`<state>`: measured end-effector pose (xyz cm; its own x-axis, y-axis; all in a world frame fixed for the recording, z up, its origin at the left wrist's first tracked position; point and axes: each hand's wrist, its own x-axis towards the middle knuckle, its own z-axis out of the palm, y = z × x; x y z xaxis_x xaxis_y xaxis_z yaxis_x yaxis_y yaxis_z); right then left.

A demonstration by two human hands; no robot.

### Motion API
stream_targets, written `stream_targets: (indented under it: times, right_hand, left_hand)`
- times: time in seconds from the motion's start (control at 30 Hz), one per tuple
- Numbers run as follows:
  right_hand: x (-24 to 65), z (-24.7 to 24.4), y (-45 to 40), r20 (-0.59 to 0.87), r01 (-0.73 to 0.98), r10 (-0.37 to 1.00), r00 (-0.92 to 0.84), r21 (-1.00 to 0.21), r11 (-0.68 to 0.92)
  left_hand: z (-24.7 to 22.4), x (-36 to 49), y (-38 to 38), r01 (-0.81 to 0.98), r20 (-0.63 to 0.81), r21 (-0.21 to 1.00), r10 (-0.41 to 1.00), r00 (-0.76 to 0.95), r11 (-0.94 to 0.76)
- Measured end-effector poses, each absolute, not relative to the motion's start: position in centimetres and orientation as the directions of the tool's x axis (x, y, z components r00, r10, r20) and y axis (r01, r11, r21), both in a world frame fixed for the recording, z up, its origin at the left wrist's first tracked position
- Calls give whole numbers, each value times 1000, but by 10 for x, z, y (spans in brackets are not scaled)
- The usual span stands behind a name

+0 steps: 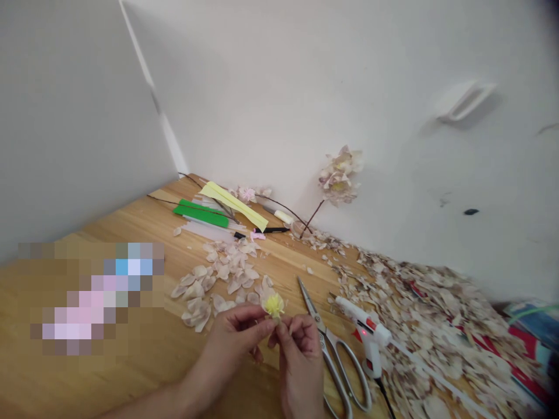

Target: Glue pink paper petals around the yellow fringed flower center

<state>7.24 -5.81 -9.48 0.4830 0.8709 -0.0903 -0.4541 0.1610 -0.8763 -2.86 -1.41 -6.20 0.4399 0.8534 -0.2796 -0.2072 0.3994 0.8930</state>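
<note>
Between both hands, low in the middle of the head view, is a small yellow flower centre (273, 305) with a fringed top. My left hand (236, 334) pinches its base between thumb and fingers from the left. From the right, my right hand (301, 349) is closed at the same base, its fingers curled; whether it also grips a petal is hidden. Loose pale petals (233, 270) lie on the wooden table just beyond my hands. Scissors (334, 349) rest right beside my right hand, blades pointing away.
A white glue gun (367, 331) with a lit red light lies right of the scissors. Heaped dried petals (428, 326) cover the table's right side. Behind are yellow paper (234, 205), green paper (201, 213) and a finished-looking flower stem (341, 177) against the wall. A blurred patch (91, 299) lies left.
</note>
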Motion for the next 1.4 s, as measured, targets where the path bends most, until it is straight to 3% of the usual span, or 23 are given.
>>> stream_targets:
  times: [0.5,0.73,0.83,0.93,1.03,1.2,1.4]
  right_hand:
    - [70,-98,-59,-35,-335,841,541,-925,177]
    - [77,-98,-58,-22,-302,820,571,-935,185]
    - [84,-96,-59,-55,-307,797,601,-937,167]
    - [98,-93,-63,-74,-289,798,599,-949,128]
    - [115,-93,-72,-81,-210,819,567,-976,50]
    - [129,-104,-90,-103,-37,897,429,-995,-97]
    - [124,-115,-98,-154,256,962,227,-943,-211]
  left_hand:
    - [-69,-29,-10,-156,-265,925,884,386,346]
    - [-75,-36,-8,95,70,990,940,334,-107]
    - [-73,-45,2,159,150,965,939,309,-206]
    - [-63,-58,19,157,191,964,970,150,-214]
    - [-54,-72,37,135,161,979,985,-62,-152]
    - [-54,-81,52,150,97,985,992,-81,-84]
    - [-61,-78,50,236,136,963,991,-13,-129]
